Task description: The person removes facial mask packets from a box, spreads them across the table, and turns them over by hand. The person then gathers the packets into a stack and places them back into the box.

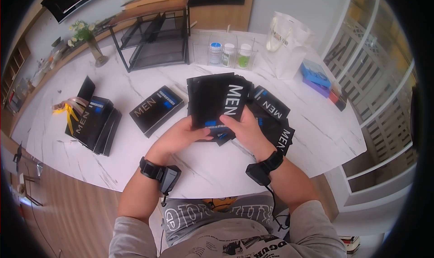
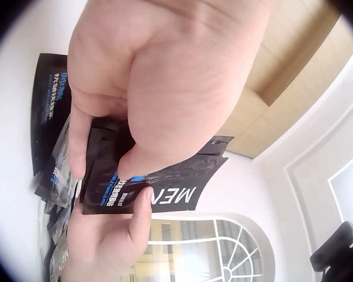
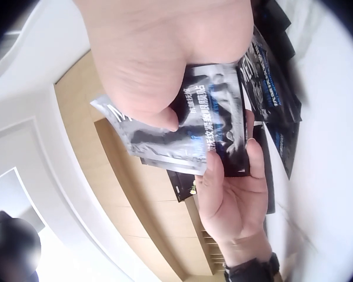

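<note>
In front of the body, both hands hold a small stack of black foil sachets (image 1: 209, 95) printed "MEN" in white with blue lettering. My left hand (image 1: 181, 131) grips the near left corner, its thumb on top and fingers beneath. From the right, my right hand (image 1: 248, 130) pinches the stack, thumb lying across the front. The left wrist view shows several layers of the sachets (image 2: 165, 188) slightly fanned. More loose sachets (image 1: 281, 133) lie on the table by the right hand. Beyond them rests a black "MEN" box (image 1: 271, 103).
A black box (image 1: 156, 110) lies left of the hands. Further left, more boxes (image 1: 96, 122) are piled beside a yellow ribbon (image 1: 70, 115). At the back stand a metal rack (image 1: 156, 45), a clear organizer with bottles (image 1: 229, 54), a white bag (image 1: 287, 45) and a blue box (image 1: 315, 72).
</note>
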A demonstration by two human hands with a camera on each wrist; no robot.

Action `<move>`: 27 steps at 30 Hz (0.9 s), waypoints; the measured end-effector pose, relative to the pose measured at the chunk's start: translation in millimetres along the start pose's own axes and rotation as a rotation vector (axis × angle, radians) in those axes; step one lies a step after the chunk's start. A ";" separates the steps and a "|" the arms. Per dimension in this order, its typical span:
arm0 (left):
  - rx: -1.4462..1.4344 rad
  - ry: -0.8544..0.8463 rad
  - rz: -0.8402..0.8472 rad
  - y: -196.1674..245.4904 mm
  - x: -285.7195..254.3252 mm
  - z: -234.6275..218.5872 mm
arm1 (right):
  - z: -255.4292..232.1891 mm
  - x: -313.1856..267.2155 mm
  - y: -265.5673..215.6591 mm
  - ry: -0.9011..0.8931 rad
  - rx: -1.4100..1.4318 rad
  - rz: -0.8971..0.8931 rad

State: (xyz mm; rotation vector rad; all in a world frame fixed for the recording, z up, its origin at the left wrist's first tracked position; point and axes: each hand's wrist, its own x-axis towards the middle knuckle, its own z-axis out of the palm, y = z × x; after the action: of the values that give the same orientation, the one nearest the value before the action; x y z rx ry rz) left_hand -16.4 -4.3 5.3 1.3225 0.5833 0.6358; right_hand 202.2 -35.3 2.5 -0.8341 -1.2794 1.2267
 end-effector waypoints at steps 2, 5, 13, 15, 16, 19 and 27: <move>0.051 0.015 -0.005 -4.0 1.2 -1.8 | 4.7 -1.5 -2.1 -0.032 -0.039 -0.023; 0.075 0.035 0.002 -4.6 2.7 -2.0 | 5.1 -0.1 -1.3 -0.037 0.000 -0.070; 0.125 0.096 0.004 -3.0 3.0 1.1 | 1.0 4.1 9.2 0.013 -0.085 -0.131; 0.126 0.102 0.011 -6.6 5.0 3.2 | 2.0 2.9 11.2 0.023 -0.145 -0.154; 0.114 0.098 -0.003 -5.2 4.8 4.4 | 1.4 2.6 11.4 0.025 -0.156 -0.157; 0.087 0.082 -0.024 -0.8 2.1 3.4 | 2.6 1.0 4.0 -0.003 -0.056 -0.131; 0.219 0.095 -0.083 16.5 -4.8 -3.6 | -16.5 1.1 -14.4 -0.084 -0.175 0.068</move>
State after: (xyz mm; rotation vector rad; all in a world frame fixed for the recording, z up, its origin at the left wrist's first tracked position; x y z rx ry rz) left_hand -23.8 -3.1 21.2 1.4697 0.7992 0.5809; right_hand 220.9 -34.4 13.8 -0.9668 -1.4525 1.2272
